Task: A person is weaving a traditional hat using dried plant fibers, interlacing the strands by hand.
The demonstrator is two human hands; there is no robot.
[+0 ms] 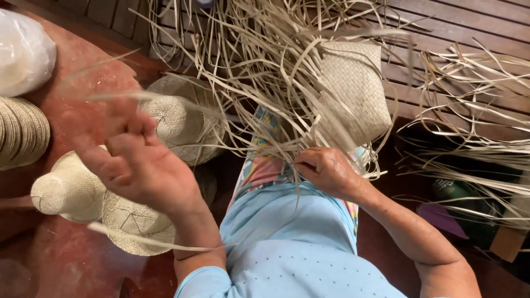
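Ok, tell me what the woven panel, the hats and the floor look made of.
Woven panel: pale flat straw or palm strips, matte, plaited in a check, loose ends trailing. Hats: seemingly the same fibre, finely woven. Floor: dark brown wooden slats, gaps visible.

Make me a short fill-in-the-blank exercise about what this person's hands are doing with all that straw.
1. The right hand pinches the loose strips beside a flat woven ____ panel.
2. The left hand is raised over finished straw ____.
3. A white ____ bag sits at the top left.
4. The person wears a light ____ shirt.

Missing words: straw; hats; plastic; blue
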